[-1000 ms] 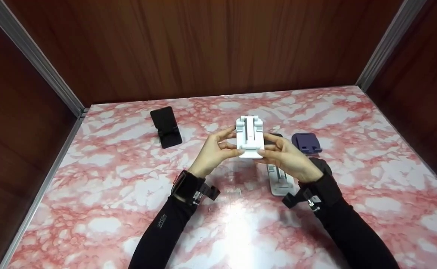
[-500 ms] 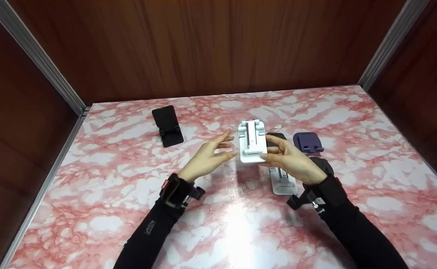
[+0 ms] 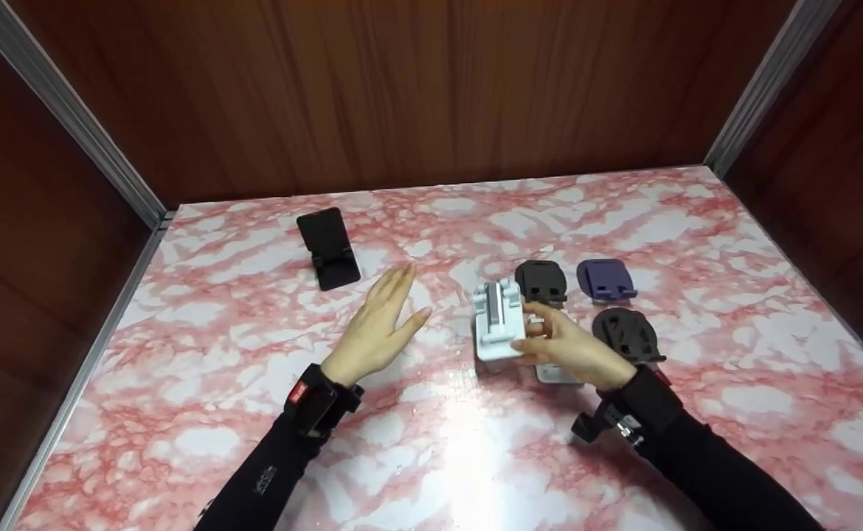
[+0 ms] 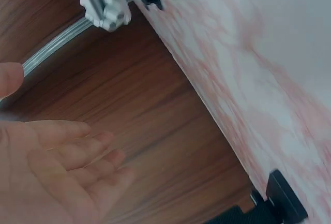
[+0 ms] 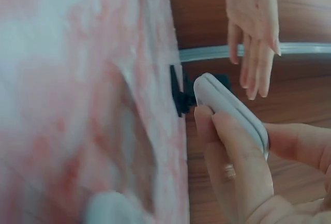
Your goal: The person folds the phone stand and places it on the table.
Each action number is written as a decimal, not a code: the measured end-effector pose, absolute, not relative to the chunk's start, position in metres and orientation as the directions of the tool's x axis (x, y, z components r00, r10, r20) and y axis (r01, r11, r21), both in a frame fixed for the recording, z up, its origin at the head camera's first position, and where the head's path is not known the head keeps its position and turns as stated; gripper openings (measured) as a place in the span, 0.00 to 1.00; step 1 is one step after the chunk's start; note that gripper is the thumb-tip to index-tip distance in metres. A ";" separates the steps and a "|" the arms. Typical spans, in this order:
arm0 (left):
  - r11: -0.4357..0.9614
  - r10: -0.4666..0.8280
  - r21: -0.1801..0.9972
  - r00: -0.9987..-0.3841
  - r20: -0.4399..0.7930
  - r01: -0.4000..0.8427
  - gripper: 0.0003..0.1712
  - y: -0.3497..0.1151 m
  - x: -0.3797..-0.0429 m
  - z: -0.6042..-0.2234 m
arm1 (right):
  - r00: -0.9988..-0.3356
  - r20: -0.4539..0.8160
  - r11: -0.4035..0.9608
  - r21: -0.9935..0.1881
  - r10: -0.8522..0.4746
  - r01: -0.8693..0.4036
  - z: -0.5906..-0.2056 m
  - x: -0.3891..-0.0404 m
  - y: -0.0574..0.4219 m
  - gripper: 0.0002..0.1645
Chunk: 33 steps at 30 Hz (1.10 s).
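A white folding phone stand [image 3: 500, 324], folded flat, is in my right hand [image 3: 577, 348]. The thumb and fingers pinch its right edge, and it tilts slightly above the table. In the right wrist view the stand [image 5: 227, 102] appears edge-on between thumb and fingers. My left hand [image 3: 372, 328] hovers to the left, fingers extended, holding nothing; the left wrist view shows its palm [image 4: 46, 167]. A second white phone stand [image 3: 558, 375] lies under my right hand, mostly hidden by it.
Behind my right hand lie a black phone stand [image 3: 541, 280] and a purple one [image 3: 606, 279]. A dark rounded stand [image 3: 625, 332] is near the right wrist. An unfolded black stand [image 3: 328, 247] stands back left. Wooden panels [image 3: 439, 96] enclose the marbled table [image 3: 203, 369].
Both hands held the white phone stand; the left hand has let go and moved left, its fingers straightening. The right hand has lowered the stand toward the table.
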<state>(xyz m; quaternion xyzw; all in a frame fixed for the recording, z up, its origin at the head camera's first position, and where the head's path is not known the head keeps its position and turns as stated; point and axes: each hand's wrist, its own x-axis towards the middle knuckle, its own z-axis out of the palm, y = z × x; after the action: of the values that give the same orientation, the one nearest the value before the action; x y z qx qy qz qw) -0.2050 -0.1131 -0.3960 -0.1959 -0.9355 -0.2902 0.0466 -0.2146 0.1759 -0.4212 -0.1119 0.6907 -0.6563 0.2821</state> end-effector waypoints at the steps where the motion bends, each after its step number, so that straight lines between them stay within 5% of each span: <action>1: 0.764 0.343 0.504 -0.916 0.211 0.402 0.39 -0.115 -0.205 -0.397 | -0.816 -0.247 0.123 -0.969 -0.523 0.215 -0.423 -0.213 0.176 0.42; 33: 0.768 0.347 0.497 -0.915 0.207 0.404 0.40 -0.113 -0.196 -0.408 | -0.817 -0.308 0.190 -0.951 -0.487 0.245 -0.439 -0.197 0.172 0.48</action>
<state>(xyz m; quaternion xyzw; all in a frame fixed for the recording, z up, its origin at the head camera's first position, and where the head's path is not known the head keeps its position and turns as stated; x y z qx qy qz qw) -0.1964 -0.1132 -0.4079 -0.1998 -0.9389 -0.2756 0.0517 -0.1974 0.1717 -0.4393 -0.0847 0.7148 -0.6307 0.2900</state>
